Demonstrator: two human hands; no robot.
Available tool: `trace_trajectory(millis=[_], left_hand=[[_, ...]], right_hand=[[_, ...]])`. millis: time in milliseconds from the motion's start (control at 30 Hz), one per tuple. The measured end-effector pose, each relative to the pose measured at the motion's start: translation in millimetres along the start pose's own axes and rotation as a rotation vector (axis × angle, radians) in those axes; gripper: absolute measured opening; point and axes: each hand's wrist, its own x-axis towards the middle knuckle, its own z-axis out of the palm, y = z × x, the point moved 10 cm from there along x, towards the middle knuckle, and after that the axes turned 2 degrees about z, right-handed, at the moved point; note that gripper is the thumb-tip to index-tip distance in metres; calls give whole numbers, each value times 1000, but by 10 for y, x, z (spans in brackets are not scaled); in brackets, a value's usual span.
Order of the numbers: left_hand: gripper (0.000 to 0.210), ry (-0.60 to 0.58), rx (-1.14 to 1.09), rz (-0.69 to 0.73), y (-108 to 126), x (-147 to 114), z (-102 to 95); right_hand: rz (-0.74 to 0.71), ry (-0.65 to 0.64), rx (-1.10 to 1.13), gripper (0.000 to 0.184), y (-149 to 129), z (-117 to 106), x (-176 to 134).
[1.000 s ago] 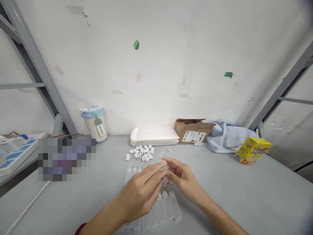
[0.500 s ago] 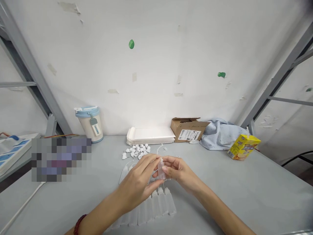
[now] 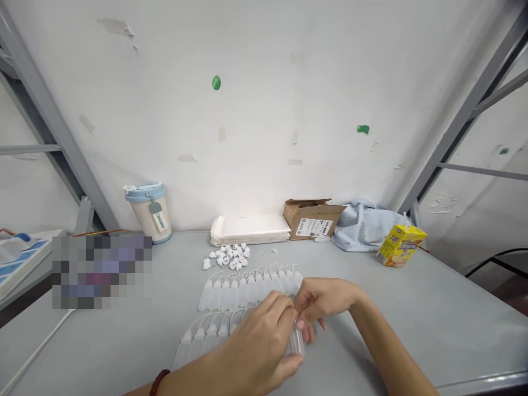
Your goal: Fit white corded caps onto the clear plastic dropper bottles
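Observation:
My left hand [image 3: 266, 338] is closed around a small translucent plastic bottle [image 3: 297, 340], its thumb under the bottle's lower end. My right hand [image 3: 324, 302] pinches at the bottle's upper end, and its fingers partly cover that part. Beyond my hands lies a row of similar bottles [image 3: 243, 291] with thin looped strings at their necks. A nearer row of bottles [image 3: 197, 346] is partly hidden by my left hand and forearm. Small white caps [image 3: 233, 254] lie in a loose pile behind the far row.
Against the wall stand a stack of white envelopes [image 3: 251, 228], an open cardboard box [image 3: 313, 220] and a crumpled light-blue cloth [image 3: 363, 225]. A yellow drink carton [image 3: 400, 246] is at right. A lidded cup [image 3: 150, 214] stands at left, near a power strip [image 3: 28, 258].
Both hands have moved down and nearer to me with the bottle, slightly rightward. The bottle rows, covered by the hands before, now show more. The view has shifted slightly.

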Motion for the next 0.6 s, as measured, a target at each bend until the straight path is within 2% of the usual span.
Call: trace_trajectory(millis=[100,233,467,600], left_hand=[[24,-63,31,-37,4,54,159],[26,-68,45,-67,-40,92,261],[21,-29,102,-60,-106,63,307],[22,-19,121,-74,-167,57,310]], right_hand=[[63,-52,-25,23,109,11,5],[109,-40,-30,25,196,-36,20],[133,-24,-25,22,236,-43,74],[120,29,-18,21,236,-88,112]])
